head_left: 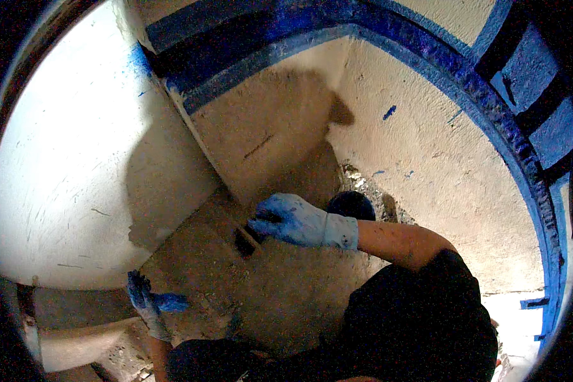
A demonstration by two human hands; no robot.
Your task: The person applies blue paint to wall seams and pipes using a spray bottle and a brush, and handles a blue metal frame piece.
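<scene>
My right hand (293, 219), in a pale glove stained blue, is in the middle of the view. Its fingers are curled, and whatever they may hold is too dark to make out. Close by the fingertips, a small dark patch (245, 243) shows at the end of a thin pale edge strip (204, 146). Lower left, my left hand (149, 304) wears a similar glove with dark blue fingers. These fingers stand up and the thumb points right, apart from them. That hand is beside the lower corner of a white panel (63, 178), with nothing visible in it.
A beige wall (439, 172) with blue spots rises at right, bordered by a blue painted band (519, 140). Blue bars (535, 70) stand at upper right. Rough rubble (369, 188) lies along the wall's foot. My shadow darkens the panel and the brown floor (280, 286).
</scene>
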